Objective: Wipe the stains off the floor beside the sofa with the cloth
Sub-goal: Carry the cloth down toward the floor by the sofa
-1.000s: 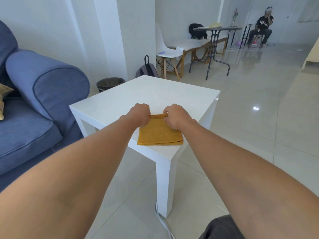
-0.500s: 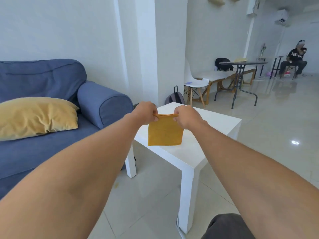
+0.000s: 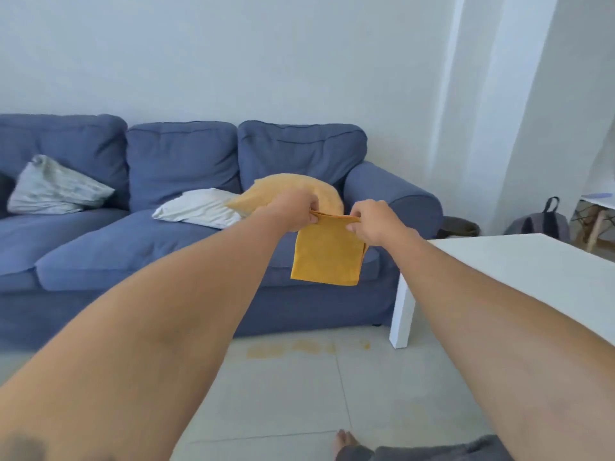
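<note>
A folded orange cloth (image 3: pixel 327 252) hangs in the air in front of the blue sofa (image 3: pixel 186 201). My left hand (image 3: pixel 294 209) pinches its top left corner and my right hand (image 3: pixel 377 221) pinches its top right corner. Yellowish stains (image 3: pixel 293 348) lie on the pale tiled floor (image 3: pixel 283 404) just in front of the sofa's base, below the cloth and left of the white table's leg.
A white side table (image 3: pixel 519 261) stands at the right, its leg (image 3: pixel 402 314) near the stains. Yellow (image 3: pixel 327 194), white (image 3: pixel 199 207) and grey (image 3: pixel 53 189) cushions lie on the sofa. A bin (image 3: pixel 461 227) and backpack (image 3: pixel 539 222) sit by the wall. My bare foot (image 3: pixel 344 442) shows at the bottom.
Both hands lifted the cloth off the white table and carried it left, so it now hangs before the sofa. The view swung left, bringing the floor stains into sight.
</note>
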The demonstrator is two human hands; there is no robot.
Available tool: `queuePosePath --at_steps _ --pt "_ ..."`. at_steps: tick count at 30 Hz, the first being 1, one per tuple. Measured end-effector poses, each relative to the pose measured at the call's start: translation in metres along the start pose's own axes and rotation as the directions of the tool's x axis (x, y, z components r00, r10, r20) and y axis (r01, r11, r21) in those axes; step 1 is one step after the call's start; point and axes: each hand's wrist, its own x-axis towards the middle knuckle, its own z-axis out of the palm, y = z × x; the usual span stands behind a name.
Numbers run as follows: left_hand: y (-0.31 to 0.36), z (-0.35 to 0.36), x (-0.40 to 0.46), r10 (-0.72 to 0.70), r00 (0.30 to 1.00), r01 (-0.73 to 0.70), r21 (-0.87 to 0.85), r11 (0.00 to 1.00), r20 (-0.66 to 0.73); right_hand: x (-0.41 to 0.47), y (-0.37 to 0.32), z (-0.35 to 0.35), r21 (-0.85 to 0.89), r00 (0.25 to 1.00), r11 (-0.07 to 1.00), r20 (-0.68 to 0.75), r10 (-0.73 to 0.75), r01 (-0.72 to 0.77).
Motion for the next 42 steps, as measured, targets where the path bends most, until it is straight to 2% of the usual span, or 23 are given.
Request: queuePosePath --at_steps 5,11,17,23,26,30,35,38,40,42 --pt "-0.106 0.014 -0.041 -0.240 0.971 0.240 -0.020 0.971 0.022 0.027 -0.086 0.080 0.100 0.978 0.986 0.145 -0.148 0.135" --pt "-0.226 0.077 -0.084 -0.462 0.876 0.466 0.001 0.885 0.138 0.043 -0.154 0.205 0.150 0.907 0.959 0.316 -0.278 0.242" --pt "-0.303 0.184 -0.104 -0.524 0.787 0.546 0.026 0.837 0.327 0.046 -0.161 0.347 0.154 0.850 0.973 0.478 -0.224 0.170" --pt "-0.356 0.303 -0.100 -0.519 0.733 0.555 0.055 0.830 0.439 0.051 -0.136 0.469 0.116 0.804 0.987 0.574 -0.159 0.112" --pt "-0.376 0.350 -0.089 -0.518 0.729 0.558 0.049 0.828 0.447 0.062 -0.122 0.515 0.105 0.804 0.991 0.579 -0.133 0.088" --pt "-0.401 0.387 -0.064 -0.541 0.745 0.581 0.021 0.814 0.391 0.091 -0.114 0.555 0.088 0.829 0.994 0.550 -0.102 0.064" --pt "-0.431 0.403 -0.033 -0.594 0.777 0.616 -0.060 0.785 0.207 0.134 -0.117 0.576 0.121 0.899 0.990 0.423 -0.118 0.073" --pt "-0.438 0.409 -0.033 -0.571 0.816 0.578 -0.092 0.811 0.089 0.141 -0.118 0.583 0.115 0.925 0.983 0.337 -0.172 0.141" --pt "-0.437 0.418 -0.046 -0.525 0.846 0.530 -0.041 0.847 0.096 0.130 -0.111 0.591 0.084 0.906 0.976 0.362 -0.218 0.201" --pt "-0.435 0.430 -0.067 -0.502 0.839 0.496 0.081 0.864 0.209 0.107 -0.099 0.600 0.072 0.839 0.969 0.489 -0.239 0.234"
